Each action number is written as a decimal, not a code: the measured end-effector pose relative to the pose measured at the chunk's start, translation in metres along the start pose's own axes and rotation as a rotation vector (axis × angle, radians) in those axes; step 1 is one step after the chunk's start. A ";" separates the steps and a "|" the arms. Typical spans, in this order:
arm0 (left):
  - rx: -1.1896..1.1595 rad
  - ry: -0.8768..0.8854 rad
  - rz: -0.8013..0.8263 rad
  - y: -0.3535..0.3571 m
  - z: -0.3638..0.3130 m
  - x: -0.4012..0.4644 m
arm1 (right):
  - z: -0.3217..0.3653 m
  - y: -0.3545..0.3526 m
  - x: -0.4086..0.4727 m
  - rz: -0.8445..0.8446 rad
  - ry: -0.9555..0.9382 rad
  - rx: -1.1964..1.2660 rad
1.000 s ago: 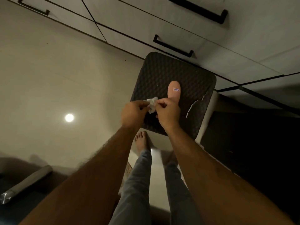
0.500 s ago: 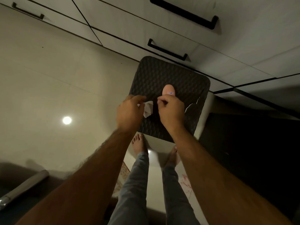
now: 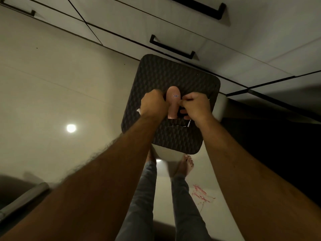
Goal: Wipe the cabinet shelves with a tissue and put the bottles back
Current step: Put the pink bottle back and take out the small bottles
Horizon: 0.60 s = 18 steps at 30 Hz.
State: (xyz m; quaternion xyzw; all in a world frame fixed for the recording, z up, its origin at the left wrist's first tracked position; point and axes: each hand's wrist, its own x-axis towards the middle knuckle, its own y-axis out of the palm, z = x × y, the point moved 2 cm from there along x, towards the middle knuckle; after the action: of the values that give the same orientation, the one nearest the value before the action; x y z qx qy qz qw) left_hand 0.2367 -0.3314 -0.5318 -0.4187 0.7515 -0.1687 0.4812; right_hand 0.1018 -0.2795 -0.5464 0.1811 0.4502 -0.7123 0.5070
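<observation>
Nearest, two bare forearms reach out over grey trouser legs and bare feet (image 3: 184,165) on the pale floor (image 3: 52,94), where red scribbles (image 3: 202,196) mark the tile. Further out both hands hover over a dark quilted stool (image 3: 175,136). The left hand (image 3: 152,106) is fisted, a scrap of white tissue (image 3: 139,111) peeking beside its wrist. The right hand (image 3: 197,107) is curled; what it holds cannot be told. Between them is a pink bottle (image 3: 172,103), over the stool's middle. Beyond are white cabinet drawers (image 3: 121,20).
</observation>
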 end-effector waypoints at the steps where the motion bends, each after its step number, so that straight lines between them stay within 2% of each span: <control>1: -0.026 -0.028 0.011 0.001 0.001 0.001 | -0.001 0.003 -0.001 0.021 0.007 0.020; 5: -0.098 -0.060 0.033 0.004 0.000 -0.004 | -0.005 0.007 -0.007 0.032 0.000 0.091; 9: -0.287 -0.029 -0.005 -0.004 -0.011 -0.022 | -0.004 -0.009 -0.022 0.024 -0.054 0.234; 18: -0.653 0.092 -0.117 -0.083 -0.093 -0.124 | 0.062 -0.104 -0.126 0.007 -0.323 0.412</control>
State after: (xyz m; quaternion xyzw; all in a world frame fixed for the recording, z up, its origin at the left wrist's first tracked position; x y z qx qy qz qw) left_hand 0.2180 -0.2967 -0.3606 -0.5852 0.7615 0.0350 0.2764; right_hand 0.0748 -0.2515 -0.3761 0.1661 0.2083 -0.8069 0.5272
